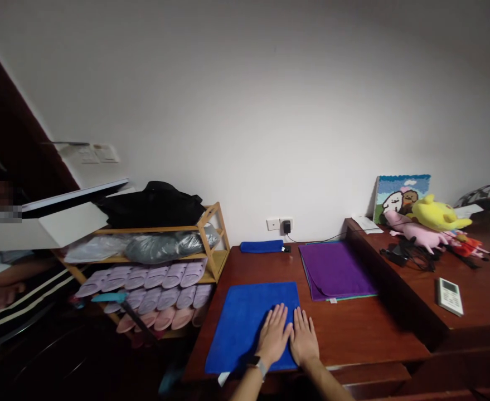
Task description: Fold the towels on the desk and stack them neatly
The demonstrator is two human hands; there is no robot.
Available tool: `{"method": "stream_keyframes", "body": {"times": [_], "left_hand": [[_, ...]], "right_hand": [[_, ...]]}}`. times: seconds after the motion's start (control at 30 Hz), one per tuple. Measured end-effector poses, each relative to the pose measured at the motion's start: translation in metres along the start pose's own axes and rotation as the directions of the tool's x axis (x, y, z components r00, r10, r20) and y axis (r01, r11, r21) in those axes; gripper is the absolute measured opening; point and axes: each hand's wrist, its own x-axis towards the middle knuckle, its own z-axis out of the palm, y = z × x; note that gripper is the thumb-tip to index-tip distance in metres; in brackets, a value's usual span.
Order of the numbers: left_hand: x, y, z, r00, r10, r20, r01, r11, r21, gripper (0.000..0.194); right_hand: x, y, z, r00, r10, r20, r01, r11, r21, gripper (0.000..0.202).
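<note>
A blue cloth (245,317) lies spread flat on the brown wooden table (270,267), with a white tag at its near left corner. My left hand (275,335) rests flat on the right part of this cloth, fingers stretched out. Beside it, my right hand (304,337) lies flat along the cloth's right edge, partly over the bare wood, fingers extended. The thumbs are close together. Farther right is a stack of cloths, with a purple cloth (336,270) on top and teal edges showing beneath. At the back sits a folded blue cloth (261,246).
A charger (287,226) is plugged into the wall behind. On the raised surface at right are plush toys (437,214), cables and a white remote-like device (450,297). Left stands a wooden rack (215,262) with slippers and a black bag (156,206); a person sits at far left.
</note>
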Motion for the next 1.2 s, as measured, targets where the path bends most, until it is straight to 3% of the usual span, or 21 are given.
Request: {"method": "stream_keyframes", "body": {"times": [0.07,0.13,0.2,0.37,0.47,0.6,0.67,0.7,0.77,0.83,0.87,1.0,1.1,1.2], "left_hand": [[0.003,0.02,0.007,0.998,0.004,0.068,-0.001,0.999,-0.043,0.064],[-0.005,0.015,0.007,0.993,-0.047,0.108,0.052,0.998,-0.047,0.065],[-0.022,-0.013,0.001,0.986,-0.125,0.113,0.127,0.992,-0.018,0.067],[-0.084,-0.118,-0.02,0.91,-0.414,0.001,0.411,0.903,0.123,0.069],[-0.107,-0.153,-0.023,0.882,-0.47,-0.036,0.47,0.872,0.138,0.07],[-0.112,-0.156,-0.022,0.877,-0.475,-0.075,0.481,0.867,0.13,0.072],[-0.11,-0.153,-0.022,0.875,-0.476,-0.083,0.483,0.866,0.127,0.073],[-0.109,-0.152,-0.021,0.876,-0.476,-0.081,0.482,0.867,0.125,0.073],[-0.109,-0.155,-0.02,0.879,-0.47,-0.08,0.477,0.871,0.12,0.072],[-0.109,-0.158,-0.019,0.881,-0.466,-0.089,0.473,0.873,0.117,0.072],[-0.109,-0.16,-0.018,0.881,-0.465,-0.094,0.473,0.873,0.117,0.071],[-0.108,-0.161,-0.017,0.878,-0.467,-0.108,0.478,0.869,0.126,0.071],[-0.106,-0.16,-0.018,0.877,-0.47,-0.102,0.48,0.866,0.137,0.073],[-0.104,-0.162,-0.018,0.874,-0.478,-0.085,0.486,0.862,0.147,0.076]], "right_hand": [[0.0,0.001,0.002,1.0,-0.01,0.005,0.01,1.0,-0.015,0.064],[0.0,0.001,0.003,1.0,0.0,-0.004,0.0,1.0,-0.009,0.064],[0.001,0.001,0.005,1.0,0.013,-0.022,-0.012,1.0,0.011,0.065],[0.001,0.002,0.006,0.999,0.021,-0.034,-0.02,0.999,0.04,0.067],[0.001,0.001,0.005,1.0,0.019,-0.022,-0.018,0.998,0.06,0.067],[0.001,0.003,0.003,1.0,0.016,-0.025,-0.012,0.988,0.154,0.068],[0.003,0.009,0.001,0.999,-0.001,-0.035,0.012,0.95,0.311,0.071],[0.004,0.013,0.0,0.999,0.006,-0.047,0.016,0.894,0.448,0.073],[0.005,0.027,-0.004,0.996,0.063,-0.062,0.003,0.682,0.731,0.08],[0.0,0.048,-0.01,0.989,0.143,-0.041,-0.03,0.462,0.886,0.088],[-0.005,0.062,-0.015,0.985,0.171,-0.022,-0.049,0.398,0.916,0.091],[-0.054,0.146,-0.035,0.978,0.199,0.068,-0.136,0.351,0.927,0.085],[-0.114,0.234,-0.047,0.952,0.265,0.156,-0.28,0.539,0.795,0.069],[-0.183,0.311,-0.054,0.889,0.458,-0.02,-0.352,0.711,0.609,0.048]]}}
